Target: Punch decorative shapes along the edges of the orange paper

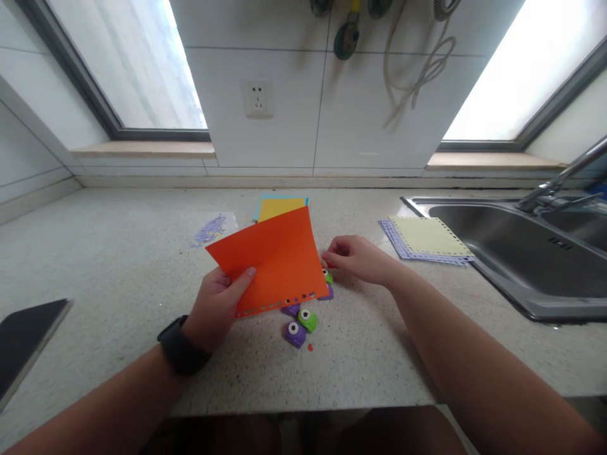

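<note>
My left hand (225,300) holds a sheet of orange paper (279,256) by its left side, thumb on top, tilted above the counter. A row of small punched holes runs along the sheet's lower edge. Beyond its right edge is my right hand (353,258), fingers curled together by a partly covered green punch (328,276); whatever is between the fingertips is too small to make out. Below the sheet lie another green paper punch (308,320) and a purple punch (294,333). More purple punches show partly from under the paper. A tiny orange cut-out (310,347) lies beside them.
Yellow paper (279,208) over blue sheets lies behind the orange sheet. Purple scraps (208,231) sit on clear film to the left. Punched cream paper (427,235) tops a purple stack beside the steel sink (512,253). A dark flat device (31,338) is at far left.
</note>
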`<state>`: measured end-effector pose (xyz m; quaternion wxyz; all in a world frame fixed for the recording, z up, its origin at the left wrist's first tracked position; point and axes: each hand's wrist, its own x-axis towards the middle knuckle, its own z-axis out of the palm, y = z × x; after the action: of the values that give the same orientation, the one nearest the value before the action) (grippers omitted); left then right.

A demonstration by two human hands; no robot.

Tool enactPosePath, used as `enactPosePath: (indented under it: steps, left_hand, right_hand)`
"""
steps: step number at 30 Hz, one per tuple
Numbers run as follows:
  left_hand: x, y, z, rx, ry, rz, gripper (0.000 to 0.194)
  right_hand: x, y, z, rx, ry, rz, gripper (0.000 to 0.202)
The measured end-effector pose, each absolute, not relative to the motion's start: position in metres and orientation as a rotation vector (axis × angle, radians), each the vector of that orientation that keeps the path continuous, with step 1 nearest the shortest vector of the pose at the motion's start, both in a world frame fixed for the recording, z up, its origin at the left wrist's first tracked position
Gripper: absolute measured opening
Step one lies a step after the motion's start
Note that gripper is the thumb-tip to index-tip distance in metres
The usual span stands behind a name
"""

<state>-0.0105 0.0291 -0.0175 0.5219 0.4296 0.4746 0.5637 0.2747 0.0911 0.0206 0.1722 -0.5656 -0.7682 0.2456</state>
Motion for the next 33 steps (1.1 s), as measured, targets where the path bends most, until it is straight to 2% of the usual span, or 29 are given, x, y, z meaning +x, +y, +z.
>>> enactPosePath:
  steps: [11,19,26,33]
  left_hand:
    - [-0.009,0.028,-0.014,1.086,1.106,1.35,0.044]
    - [-0.009,0.028,-0.012,1.13,1.125,1.321,0.047]
    - [-0.011,0.027,-0.012,1.154,1.149,1.302,0.047]
    - [-0.011,0.028,-0.016,1.136,1.074,1.291,0.049]
  right_hand:
    - [0.275,0.1,0.014,-1.51,-2.367,0.599,0.043]
    - [0.268,0.094,0.016,-1.437,-2.093,0.578,0.029]
    - [0.261,0.079,0.02,-1.02,-1.942,0.915,0.028]
    - [0.255,0.076,0.016,-0.96,-1.896,0.911,0.026]
